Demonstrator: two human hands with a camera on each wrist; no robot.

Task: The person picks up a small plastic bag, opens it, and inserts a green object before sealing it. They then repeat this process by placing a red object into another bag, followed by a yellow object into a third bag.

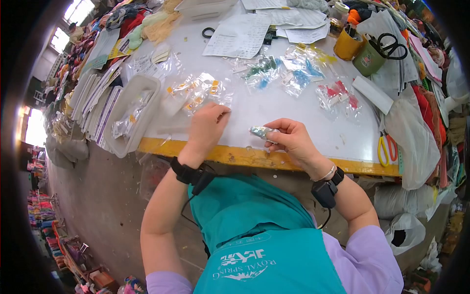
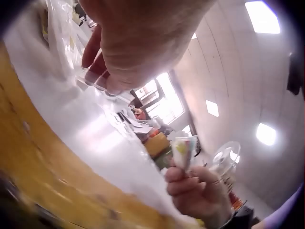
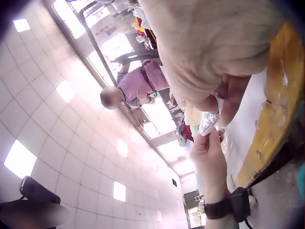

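In the head view my right hand pinches a small shiny plastic packet between thumb and fingers, just above the table's front edge. Pale green and yellow show through the packet in the left wrist view. My left hand is to its left, fingers bent and fingertips drawn together with the thumb. Whether these fingertips pinch a thin piece of clear plastic, I cannot tell. Beyond the left hand lie clear bags with orange-yellow pieces. In the right wrist view the packet overlaps the left fingertips.
A white plastic bin with bags inside stands left. Clear bags with green, blue and red contents lie farther back. Papers, a green cup with scissors and red-yellow scissors surround the white tabletop. Another person stands across.
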